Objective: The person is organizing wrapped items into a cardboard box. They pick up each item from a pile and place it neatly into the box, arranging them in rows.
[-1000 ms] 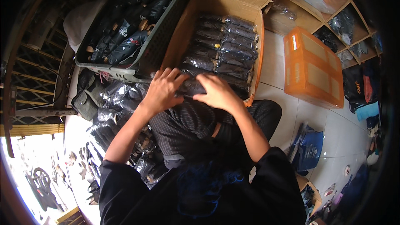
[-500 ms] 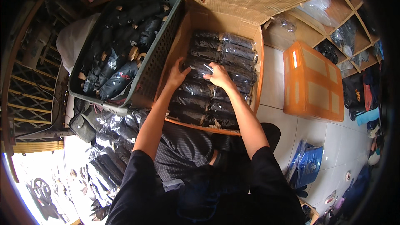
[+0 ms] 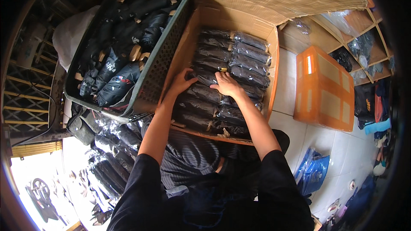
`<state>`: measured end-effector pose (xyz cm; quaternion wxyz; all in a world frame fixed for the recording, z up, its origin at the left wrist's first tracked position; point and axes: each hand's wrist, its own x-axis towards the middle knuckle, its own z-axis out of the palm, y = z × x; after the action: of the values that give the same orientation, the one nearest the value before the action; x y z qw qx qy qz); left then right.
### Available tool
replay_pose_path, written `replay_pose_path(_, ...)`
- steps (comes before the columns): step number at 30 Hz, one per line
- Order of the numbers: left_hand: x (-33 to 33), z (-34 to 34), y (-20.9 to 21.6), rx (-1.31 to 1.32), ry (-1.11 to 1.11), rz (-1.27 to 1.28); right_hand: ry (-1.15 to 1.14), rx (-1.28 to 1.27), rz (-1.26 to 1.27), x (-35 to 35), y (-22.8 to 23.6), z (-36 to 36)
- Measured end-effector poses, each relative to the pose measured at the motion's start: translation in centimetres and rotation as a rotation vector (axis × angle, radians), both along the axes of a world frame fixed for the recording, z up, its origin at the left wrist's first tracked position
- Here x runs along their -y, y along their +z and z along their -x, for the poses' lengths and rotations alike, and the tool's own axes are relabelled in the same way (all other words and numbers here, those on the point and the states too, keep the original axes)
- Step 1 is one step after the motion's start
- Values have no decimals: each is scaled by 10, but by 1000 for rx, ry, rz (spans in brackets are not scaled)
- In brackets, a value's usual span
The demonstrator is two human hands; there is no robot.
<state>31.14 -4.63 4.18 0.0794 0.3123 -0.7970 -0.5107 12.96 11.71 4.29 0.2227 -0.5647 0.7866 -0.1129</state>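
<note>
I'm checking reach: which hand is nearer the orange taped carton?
The right. The right hand is over the plastic-wrapped black bundles, left of the orange taped carton; the left hand is farther left, near the left wall of the open cardboard box.

Two hands: one left hand (image 3: 182, 84), one right hand (image 3: 227, 85). One open cardboard box (image 3: 244, 19); inside, two columns of dark wrapped bundles (image 3: 250, 51), roughly eight in each, some partly covered. One yellow label (image 3: 224, 69) among these. One green basket (image 3: 169, 51); inside, many wood-ended dark bundles (image 3: 120, 84), too overlapped for a count. One orange-taped carton (image 3: 325, 90). At least one blue package (image 3: 314, 173). Many shiny packets (image 3: 109, 167) at left, likewise uncountable.
</note>
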Motion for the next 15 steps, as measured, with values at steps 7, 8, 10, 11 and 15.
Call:
replay_pose_path(7,-17,20,-18,232,474,-107,-53,-199,8,-3,22,-29)
replay_pose_path(8,-19,27,-28,296,505,-117,-71,-233,109,-12,16,-32)
replay_pose_path(10,-7,25,-73,38,475,-138,-92,-257,128,-21,0,-44)
replay_pose_path(11,21,-4,-108,-265,469,-149,-48,-181,120,-5,11,-64)
replay_pose_path(15,15,2,-136,-496,390,-619,-117,-259,37,-21,18,-49)
